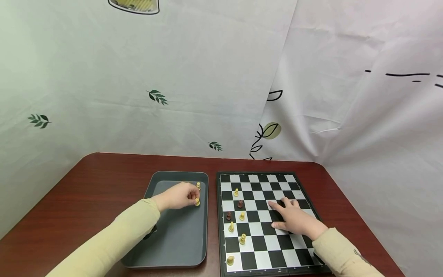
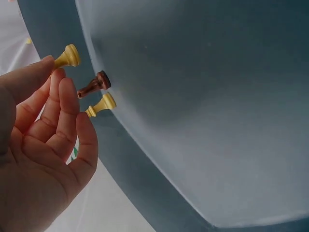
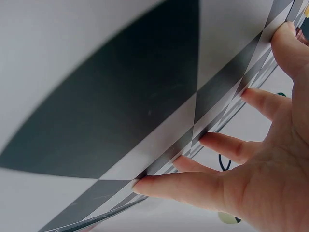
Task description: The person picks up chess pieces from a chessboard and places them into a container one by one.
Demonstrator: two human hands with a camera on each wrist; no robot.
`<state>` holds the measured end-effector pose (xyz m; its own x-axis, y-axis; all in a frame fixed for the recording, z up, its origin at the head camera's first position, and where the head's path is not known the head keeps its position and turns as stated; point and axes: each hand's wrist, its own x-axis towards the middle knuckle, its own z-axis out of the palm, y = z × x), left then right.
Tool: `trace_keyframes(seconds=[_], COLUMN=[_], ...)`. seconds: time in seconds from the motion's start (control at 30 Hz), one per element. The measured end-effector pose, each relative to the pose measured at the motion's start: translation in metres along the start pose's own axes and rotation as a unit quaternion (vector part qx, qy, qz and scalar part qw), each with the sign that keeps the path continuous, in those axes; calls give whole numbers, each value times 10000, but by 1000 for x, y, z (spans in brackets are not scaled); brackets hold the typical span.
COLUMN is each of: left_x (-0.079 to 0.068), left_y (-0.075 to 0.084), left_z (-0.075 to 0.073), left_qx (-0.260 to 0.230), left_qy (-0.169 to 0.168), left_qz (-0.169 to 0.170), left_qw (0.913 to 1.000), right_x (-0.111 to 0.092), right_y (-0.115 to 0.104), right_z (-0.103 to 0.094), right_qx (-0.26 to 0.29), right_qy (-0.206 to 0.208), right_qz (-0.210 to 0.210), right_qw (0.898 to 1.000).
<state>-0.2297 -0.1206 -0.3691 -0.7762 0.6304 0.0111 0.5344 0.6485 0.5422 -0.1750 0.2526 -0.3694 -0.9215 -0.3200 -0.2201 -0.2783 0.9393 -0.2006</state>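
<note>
My left hand is over the right side of the grey tray. Thumb and fingertips pinch a cream-yellow chess piece, its base pointing away from the hand. Just beyond the fingers, in the left wrist view, a brown chess piece and a second yellow chess piece stand by the tray wall. My right hand rests with spread fingers on the right part of the chessboard, holding nothing. In the right wrist view its fingertips touch the checkered surface.
Along the board's left columns stand several yellow pieces, such as a piece near the front and one farther back. Two brown pieces, a dark one and another, are among them. A white patterned cloth hangs behind the red-brown table.
</note>
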Motion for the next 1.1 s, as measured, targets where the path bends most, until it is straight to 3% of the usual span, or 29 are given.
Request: trace_keyframes(seconds=[0.53,1.1], left_x=[5,5], left_y=[0,-1], left_z=[10,14], left_qx=[435,578], left_qy=[23,173], left_qz=[-305,-195], left_qw=[9986,9980], right_x=[1,2], right_y=[0,-1], right_z=[1,1], right_qx=[-2,-98], right_qy=[41,28], right_qz=[-40,38], right_qw=[10000,9999])
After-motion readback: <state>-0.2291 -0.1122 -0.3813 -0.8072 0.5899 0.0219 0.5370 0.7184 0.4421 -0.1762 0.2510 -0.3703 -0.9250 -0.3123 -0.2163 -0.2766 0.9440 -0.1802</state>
